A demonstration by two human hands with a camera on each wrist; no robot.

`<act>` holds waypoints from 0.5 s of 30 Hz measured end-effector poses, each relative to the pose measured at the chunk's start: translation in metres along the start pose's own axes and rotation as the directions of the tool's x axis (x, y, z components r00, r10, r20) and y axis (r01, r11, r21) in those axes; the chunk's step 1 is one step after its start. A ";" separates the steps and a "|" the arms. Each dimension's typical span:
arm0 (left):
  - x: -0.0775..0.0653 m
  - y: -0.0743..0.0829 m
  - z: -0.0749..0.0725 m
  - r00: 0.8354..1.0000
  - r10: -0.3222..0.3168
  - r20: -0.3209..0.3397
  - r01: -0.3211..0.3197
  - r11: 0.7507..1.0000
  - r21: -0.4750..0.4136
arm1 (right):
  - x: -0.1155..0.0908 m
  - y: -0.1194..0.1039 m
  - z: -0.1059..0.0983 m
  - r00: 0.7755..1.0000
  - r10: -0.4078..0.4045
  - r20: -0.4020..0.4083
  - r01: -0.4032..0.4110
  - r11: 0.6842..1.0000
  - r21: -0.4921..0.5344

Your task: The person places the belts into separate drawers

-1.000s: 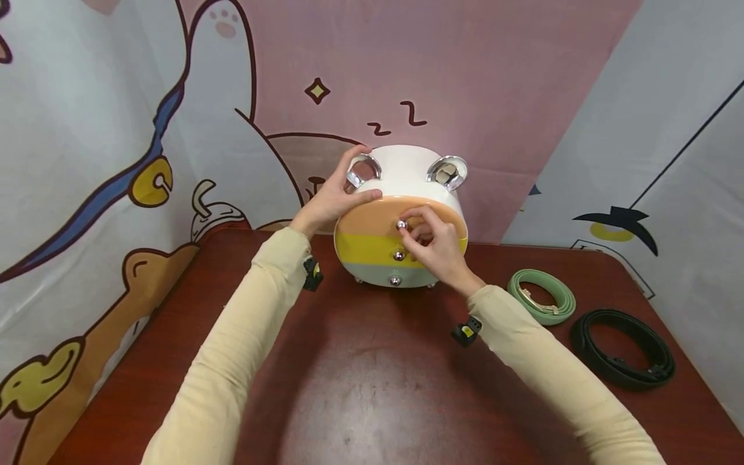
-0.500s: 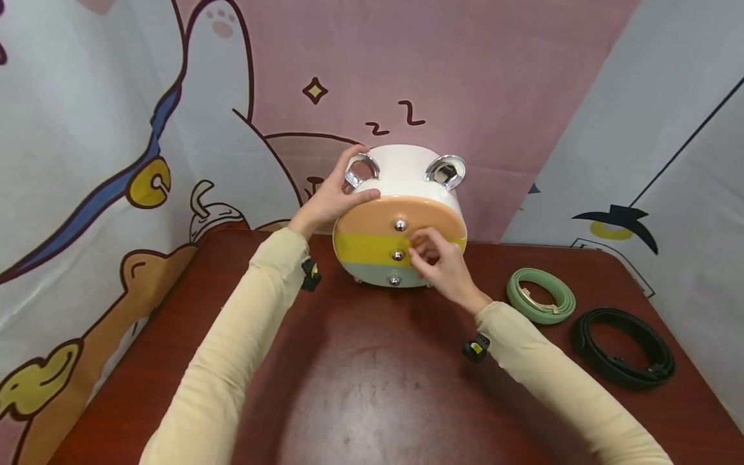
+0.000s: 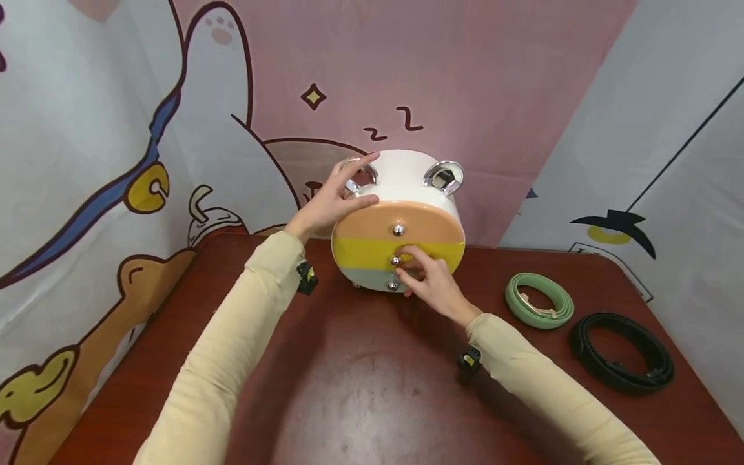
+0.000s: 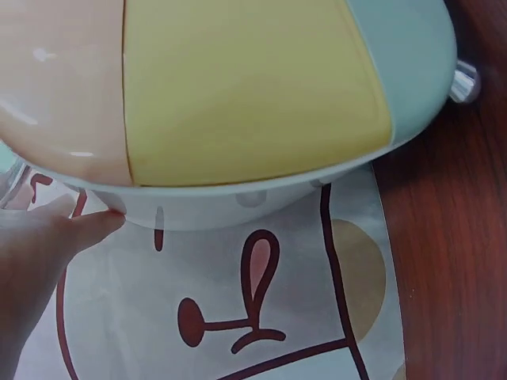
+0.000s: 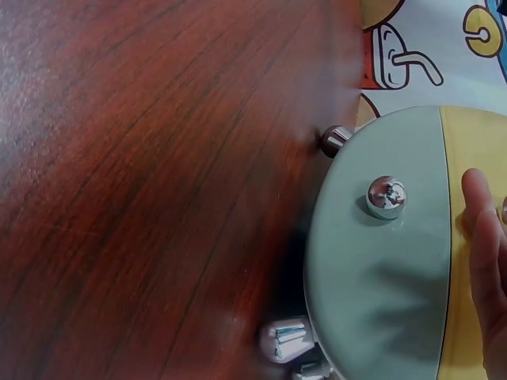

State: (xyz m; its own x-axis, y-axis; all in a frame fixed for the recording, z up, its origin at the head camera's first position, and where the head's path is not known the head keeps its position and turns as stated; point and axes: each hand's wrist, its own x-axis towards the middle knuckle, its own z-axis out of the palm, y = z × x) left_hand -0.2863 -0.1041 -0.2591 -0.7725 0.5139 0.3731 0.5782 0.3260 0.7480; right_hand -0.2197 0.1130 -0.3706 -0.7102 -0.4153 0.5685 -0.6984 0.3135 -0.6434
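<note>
Backdrop: printed cloth (image 3: 494, 84) in pink and pale grey with cartoon animals, behind a red-brown wooden counter (image 3: 360, 400).

Box (image 3: 407, 177): near the far edge of the counter, about midway across, upright on small metal feet. White shell; rounded front in three bands, orange (image 3: 360, 226) on top, yellow (image 3: 357, 254) in the middle, pale green (image 3: 363, 278) at the bottom. One silver knob per band: top knob (image 3: 398, 230), middle knob (image 3: 396, 261), bottom knob (image 3: 392, 285). Two shiny metal ears on top, the right ear (image 3: 444, 177) in full view, the left ear partly covered.

Left hand (image 3: 328, 200): rests on the upper left of the box, thumb and one finger stretched either side of the left ear, fingers extended rather than clenched.

Right hand (image 3: 436, 278): in front of the yellow band, index finger and thumb bent to either side of the middle knob. Cannot tell whether they grasp it or are just beside it.

Right side of counter: green belt (image 3: 526, 316), coiled, with gold-coloured buckle; black belt (image 3: 604, 371), also coiled, nearer the person.

Both sleeves pale yellow.
</note>
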 end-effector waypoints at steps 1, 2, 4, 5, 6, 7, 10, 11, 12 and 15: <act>0.000 0.000 0.000 1.000 -0.010 0.005 0.010 1.000 0.003 | 0.000 0.000 0.001 1.000 -0.004 0.012 0.004 1.000 0.006; -0.001 0.000 0.001 1.000 -0.020 0.011 0.020 1.000 -0.001 | 0.000 0.000 0.002 1.000 -0.007 0.027 0.007 1.000 0.012; -0.001 -0.001 0.001 0.999 -0.045 0.024 0.045 0.999 -0.023 | 0.001 0.000 0.003 0.999 -0.006 0.051 0.004 1.000 0.025; -0.001 -0.002 0.001 0.998 -0.052 0.036 0.053 0.998 -0.038 | 0.001 0.000 0.004 0.998 0.002 0.061 -0.004 0.999 0.040; 0.000 -0.003 0.001 0.997 -0.060 0.048 0.062 0.997 -0.049 | 0.002 0.000 0.004 0.998 0.014 0.066 -0.017 0.999 0.052; 0.000 -0.003 0.001 0.996 -0.067 0.059 0.070 0.996 -0.062 | 0.002 0.000 0.005 0.998 0.026 0.063 -0.030 0.998 0.060; 0.001 -0.005 0.002 0.992 -0.085 0.088 0.092 0.992 -0.083 | 0.005 0.000 0.006 0.997 0.062 0.033 -0.065 0.994 0.089; 0.001 -0.005 0.002 0.991 -0.088 0.097 0.097 0.991 -0.089 | 0.006 0.000 0.006 0.997 0.068 0.024 -0.070 0.993 0.096; 0.001 -0.006 0.002 0.990 -0.100 0.099 0.109 0.990 -0.088 | 0.007 0.000 0.007 0.997 0.071 0.016 -0.072 0.993 0.096; 0.000 -0.008 0.002 0.985 -0.118 0.126 0.139 0.976 -0.167 | 0.008 0.000 0.007 0.997 0.071 -0.002 -0.071 0.993 0.095</act>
State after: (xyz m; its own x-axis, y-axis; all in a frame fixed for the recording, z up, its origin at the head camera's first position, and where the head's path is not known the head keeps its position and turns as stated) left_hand -0.2909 -0.1047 -0.2666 -0.7961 0.5676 0.2098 0.4135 0.2570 0.8735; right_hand -0.2248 0.1031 -0.3694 -0.7582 -0.3904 0.5222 -0.6349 0.2600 -0.7275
